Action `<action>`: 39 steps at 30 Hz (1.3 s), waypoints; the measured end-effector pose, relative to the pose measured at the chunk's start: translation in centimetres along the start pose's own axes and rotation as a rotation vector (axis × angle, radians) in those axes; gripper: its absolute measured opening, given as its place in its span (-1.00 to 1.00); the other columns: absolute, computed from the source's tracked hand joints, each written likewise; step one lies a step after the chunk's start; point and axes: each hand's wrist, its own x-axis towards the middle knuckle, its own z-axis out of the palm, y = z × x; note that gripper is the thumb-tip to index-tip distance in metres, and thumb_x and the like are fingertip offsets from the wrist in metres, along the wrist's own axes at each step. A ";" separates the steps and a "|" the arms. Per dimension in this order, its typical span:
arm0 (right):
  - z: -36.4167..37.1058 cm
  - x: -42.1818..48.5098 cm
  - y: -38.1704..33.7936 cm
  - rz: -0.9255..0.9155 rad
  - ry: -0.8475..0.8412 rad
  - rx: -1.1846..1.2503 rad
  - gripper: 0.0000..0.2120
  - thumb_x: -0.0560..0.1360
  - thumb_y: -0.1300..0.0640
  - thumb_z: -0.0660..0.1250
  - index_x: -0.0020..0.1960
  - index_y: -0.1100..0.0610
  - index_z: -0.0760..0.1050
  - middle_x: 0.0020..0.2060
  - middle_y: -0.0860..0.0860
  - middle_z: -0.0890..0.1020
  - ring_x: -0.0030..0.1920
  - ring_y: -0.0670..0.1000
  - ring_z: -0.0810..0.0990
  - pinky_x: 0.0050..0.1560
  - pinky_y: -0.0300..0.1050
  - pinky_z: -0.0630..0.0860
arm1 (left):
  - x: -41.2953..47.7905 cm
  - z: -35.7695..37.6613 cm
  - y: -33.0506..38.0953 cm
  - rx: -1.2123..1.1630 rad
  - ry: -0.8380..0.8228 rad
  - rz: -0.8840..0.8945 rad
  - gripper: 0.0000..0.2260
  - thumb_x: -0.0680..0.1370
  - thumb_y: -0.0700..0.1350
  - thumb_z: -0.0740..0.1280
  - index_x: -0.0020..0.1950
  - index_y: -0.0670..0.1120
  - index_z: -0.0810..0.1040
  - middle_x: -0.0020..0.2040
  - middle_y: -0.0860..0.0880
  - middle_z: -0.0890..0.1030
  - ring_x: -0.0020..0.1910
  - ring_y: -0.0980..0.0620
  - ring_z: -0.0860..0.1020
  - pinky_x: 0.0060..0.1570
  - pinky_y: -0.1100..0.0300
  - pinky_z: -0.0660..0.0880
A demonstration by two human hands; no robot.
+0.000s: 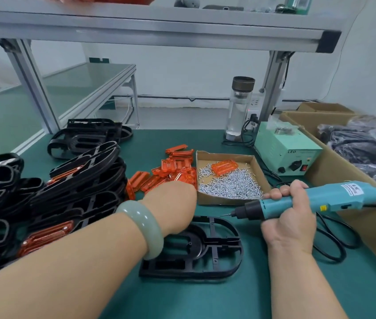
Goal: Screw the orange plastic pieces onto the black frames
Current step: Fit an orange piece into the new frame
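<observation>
A black frame (pixel 207 252) lies flat on the green mat in front of me. My left hand (pixel 170 206) reaches over its far edge toward the pile of orange plastic pieces (pixel 168 171); its fingers are hidden behind the back of the hand. My right hand (pixel 290 217) grips a teal electric screwdriver (pixel 315 199), its bit pointing left just above the frame's right end. A shallow cardboard tray (pixel 260 178) holds several silver screws (pixel 233 185) and one orange piece (pixel 225 166).
Stacks of black frames (pixel 74 180), some with orange pieces fitted, fill the left side. A green power supply box (pixel 285 148) and a clear bottle (pixel 237 111) stand at the back. Cardboard boxes with dark bagged parts (pixel 361 141) line the right. The screwdriver's black cable (pixel 334 240) loops on the mat.
</observation>
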 end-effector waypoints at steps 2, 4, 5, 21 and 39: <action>0.0 0.1 0.0 -0.011 0.009 -0.001 -0.76 0.58 0.28 0.21 -0.19 0.01 0.37 -0.45 -0.09 0.40 -0.47 -0.09 0.41 -0.28 -0.21 0.44 | 0.4 -0.3 -0.8 -0.055 0.107 -0.052 -0.78 0.38 -0.36 0.24 -0.10 -0.11 0.56 -0.15 -0.08 0.58 -0.23 -0.05 0.53 -0.22 0.09 0.51; 0.0 0.1 0.0 -0.007 0.012 -0.001 -0.76 0.58 0.28 0.22 -0.20 0.01 0.37 -0.44 -0.08 0.40 -0.46 -0.09 0.41 -0.25 -0.21 0.43 | 1.1 -0.4 -1.6 -0.059 0.224 -0.131 -0.81 0.40 -0.35 0.21 -0.34 -0.09 0.38 -0.36 -0.02 0.44 -0.37 -0.02 0.44 -0.29 0.10 0.44; 0.1 0.1 0.0 -0.004 0.012 -0.001 -0.76 0.58 0.27 0.22 -0.20 0.01 0.37 -0.43 -0.08 0.40 -0.46 -0.09 0.41 -0.23 -0.20 0.43 | 1.4 -0.3 -2.0 -0.063 0.243 -0.173 -0.78 0.42 -0.33 0.20 -0.36 -0.08 0.33 -0.38 -0.01 0.40 -0.36 -0.03 0.43 -0.29 0.11 0.42; 0.1 -0.3 0.0 0.011 -0.007 -0.012 -0.78 0.60 0.25 0.20 -0.18 0.02 0.36 -0.44 -0.09 0.41 -0.45 -0.10 0.42 -0.22 -0.21 0.44 | -2.0 -2.5 -2.0 -0.726 0.476 -0.052 -0.92 0.37 -0.01 0.43 -0.20 0.12 0.55 -0.29 0.13 0.64 -0.30 0.22 0.57 -0.25 0.40 0.43; -0.1 -0.3 0.0 0.020 -0.028 0.007 -0.80 0.59 0.25 0.20 -0.16 0.02 0.37 -0.44 -0.09 0.41 -0.44 -0.10 0.41 -0.21 -0.19 0.42 | -7.2 -0.1 -0.9 -0.398 0.736 -0.046 -0.57 0.34 0.25 0.31 0.19 0.19 0.45 -0.07 0.18 0.59 -0.12 0.13 0.53 -0.14 0.24 0.45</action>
